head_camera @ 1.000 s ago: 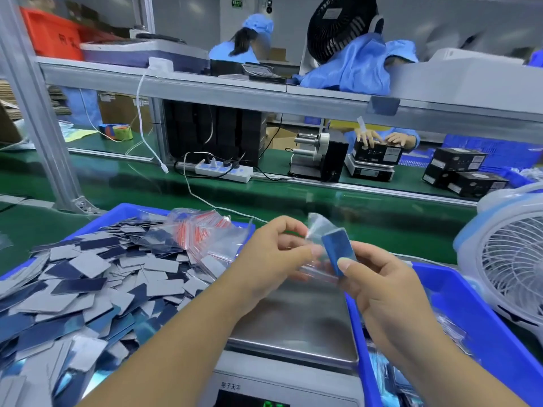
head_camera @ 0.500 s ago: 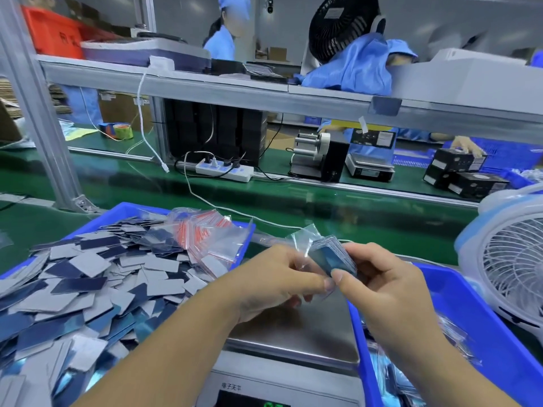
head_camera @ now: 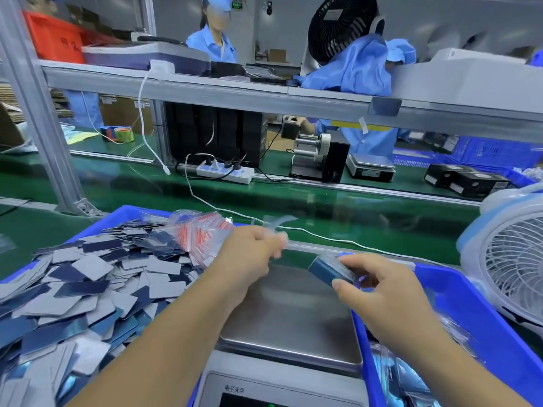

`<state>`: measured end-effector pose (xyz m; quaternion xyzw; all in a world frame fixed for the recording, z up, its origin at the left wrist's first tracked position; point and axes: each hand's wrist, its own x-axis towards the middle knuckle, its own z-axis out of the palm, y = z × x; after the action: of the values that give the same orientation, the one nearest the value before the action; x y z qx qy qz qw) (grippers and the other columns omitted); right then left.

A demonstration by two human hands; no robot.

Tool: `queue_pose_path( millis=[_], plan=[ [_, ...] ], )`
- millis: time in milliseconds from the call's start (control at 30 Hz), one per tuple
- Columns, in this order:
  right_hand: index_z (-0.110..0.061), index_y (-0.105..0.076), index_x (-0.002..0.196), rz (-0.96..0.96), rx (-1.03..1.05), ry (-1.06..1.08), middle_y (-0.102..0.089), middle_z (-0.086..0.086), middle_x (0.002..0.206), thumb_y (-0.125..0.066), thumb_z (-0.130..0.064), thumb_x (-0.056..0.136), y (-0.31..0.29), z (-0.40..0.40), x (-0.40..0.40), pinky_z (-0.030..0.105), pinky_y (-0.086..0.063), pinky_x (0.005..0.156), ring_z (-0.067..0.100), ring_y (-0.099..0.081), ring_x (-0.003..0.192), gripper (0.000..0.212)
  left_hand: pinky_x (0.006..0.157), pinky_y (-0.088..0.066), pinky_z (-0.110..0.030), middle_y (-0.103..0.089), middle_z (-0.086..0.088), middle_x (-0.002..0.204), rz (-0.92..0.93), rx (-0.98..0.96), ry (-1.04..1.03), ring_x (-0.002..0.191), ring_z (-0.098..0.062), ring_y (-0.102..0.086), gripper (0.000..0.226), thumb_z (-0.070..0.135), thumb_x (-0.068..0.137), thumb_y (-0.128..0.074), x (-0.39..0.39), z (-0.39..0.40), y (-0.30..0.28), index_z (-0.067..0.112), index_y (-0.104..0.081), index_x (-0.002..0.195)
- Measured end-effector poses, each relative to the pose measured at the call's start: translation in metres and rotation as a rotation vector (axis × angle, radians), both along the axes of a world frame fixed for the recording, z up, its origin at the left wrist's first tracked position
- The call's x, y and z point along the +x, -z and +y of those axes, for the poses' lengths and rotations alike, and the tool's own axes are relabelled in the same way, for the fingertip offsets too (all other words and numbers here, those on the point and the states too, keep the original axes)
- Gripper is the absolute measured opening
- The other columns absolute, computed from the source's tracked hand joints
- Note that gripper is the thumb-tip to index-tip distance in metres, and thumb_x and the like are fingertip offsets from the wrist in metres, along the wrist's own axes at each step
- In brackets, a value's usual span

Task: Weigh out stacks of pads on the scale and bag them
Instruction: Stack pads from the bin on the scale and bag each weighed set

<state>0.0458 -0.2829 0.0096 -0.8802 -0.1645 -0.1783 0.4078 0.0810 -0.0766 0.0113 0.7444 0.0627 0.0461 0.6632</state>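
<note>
Hands [head_camera: 379,286] now apart, bagged pads [head_camera: 326,270] right.

head view, downward, close over scale [head_camera: 289,315]

L hand [head_camera: 252,254] fingers curled; R hand [head_camera: 379,286] pinching.

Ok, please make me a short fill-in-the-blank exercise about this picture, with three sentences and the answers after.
1. The right hand holds a bagged stack of pads above the steel plate of the ____.
2. The loose pads lie heaped in a bin of ____ colour.
3. The left hand is beside the pile of empty bags with ____ strips.

Missing words: scale; blue; red
</note>
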Motion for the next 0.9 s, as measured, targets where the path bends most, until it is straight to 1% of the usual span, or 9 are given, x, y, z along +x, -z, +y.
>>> queue_pose_path(
  millis=[100,200,333,433,533,633,733,833,900],
  plan=[
    [-0.05,-0.061,0.073,0.055,-0.207,-0.045,-0.066,-0.025,0.08,-0.074,-0.017,0.074,0.007,0.004,0.0,0.005,-0.038,0.068,-0.007,-0.057,0.08,0.035,0.035,-0.02,-0.016,-0.042,0.008,0.049,0.024,-0.194,0.025,0.037,-0.007,-0.024,0.033,0.026,0.095,-0.067,0.002,0.007,-0.002,0.011,-0.055,0.068],
    [-0.042,-0.068,0.084,0.108,-0.335,-0.089,-0.065,-0.018,0.079,-0.071,-0.022,0.076,0.012,0.005,0.002,0.005,-0.038,0.068,-0.009,-0.054,0.084,0.021,0.037,-0.017,-0.016,-0.046,0.005,0.054,0.072,-0.273,0.179,0.043,-0.006,-0.025,0.029,0.025,0.092,-0.07,-0.001,0.0,0.001,0.012,-0.06,0.068],
    [-0.034,-0.071,0.098,0.094,-0.39,-0.114,-0.064,-0.018,0.084,-0.069,-0.028,0.077,0.016,0.001,0.006,0.005,-0.039,0.072,-0.009,-0.052,0.091,0.022,0.043,-0.022,-0.015,-0.06,0.001,0.065,0.098,-0.326,0.325,0.051,-0.004,-0.04,0.011,0.007,0.093,-0.065,-0.005,-0.004,0.004,0.009,-0.073,0.086],
    [-0.035,-0.07,0.102,0.084,-0.398,-0.115,-0.061,-0.017,0.086,-0.067,-0.031,0.078,0.017,0.001,0.007,0.007,-0.039,0.071,-0.007,-0.051,0.09,0.024,0.043,-0.024,-0.015,-0.062,0.0,0.065,0.099,-0.314,0.333,0.051,-0.006,-0.04,0.02,0.006,0.093,-0.066,-0.006,-0.005,0.004,0.012,-0.077,0.078],
    [-0.035,-0.068,0.103,0.061,-0.427,-0.112,-0.061,-0.017,0.089,-0.064,-0.033,0.079,0.017,0.002,0.008,0.006,-0.036,0.071,-0.007,-0.051,0.086,0.024,0.041,-0.018,-0.018,-0.05,0.003,0.056,0.063,-0.264,0.331,0.046,-0.008,-0.028,0.033,0.018,0.09,-0.071,-0.007,-0.006,0.003,0.018,-0.065,0.058],
    [-0.034,-0.068,0.103,0.064,-0.443,-0.103,-0.063,-0.016,0.091,-0.063,-0.033,0.081,0.017,0.002,0.007,0.007,-0.036,0.072,-0.001,-0.053,0.085,0.023,0.041,-0.014,-0.021,-0.036,0.006,0.052,0.036,-0.242,0.275,0.043,-0.01,-0.021,0.044,0.034,0.084,-0.075,-0.006,-0.007,0.001,0.024,-0.044,0.055],
    [-0.034,-0.07,0.095,0.08,-0.358,-0.082,-0.064,-0.018,0.083,-0.067,-0.027,0.079,0.016,0.004,0.004,0.007,-0.037,0.068,-0.003,-0.055,0.081,0.018,0.041,-0.014,-0.02,-0.037,0.008,0.052,0.025,-0.315,0.24,0.046,-0.009,-0.021,0.042,0.045,0.07,-0.078,-0.006,-0.007,0.001,0.026,-0.044,0.054],
    [-0.039,-0.069,0.081,0.1,-0.13,-0.068,-0.062,-0.025,0.069,-0.071,-0.018,0.077,0.014,0.004,0.002,0.009,-0.039,0.061,-0.002,-0.055,0.065,0.021,0.044,-0.011,-0.022,-0.043,0.006,0.061,0.036,-0.38,0.275,0.057,-0.013,-0.015,0.036,0.045,0.066,-0.078,-0.007,-0.008,0.0,0.021,-0.051,0.071],
    [-0.044,-0.07,0.084,0.131,0.065,-0.099,-0.066,-0.02,0.069,-0.072,-0.016,0.078,0.012,0.005,0.001,0.014,-0.042,0.056,0.003,-0.055,0.059,0.028,0.044,-0.012,-0.02,-0.041,0.005,0.065,0.046,-0.392,0.266,0.052,-0.008,-0.021,0.034,0.044,0.069,-0.077,-0.006,-0.009,0.0,0.018,-0.058,0.079]
  ],
)
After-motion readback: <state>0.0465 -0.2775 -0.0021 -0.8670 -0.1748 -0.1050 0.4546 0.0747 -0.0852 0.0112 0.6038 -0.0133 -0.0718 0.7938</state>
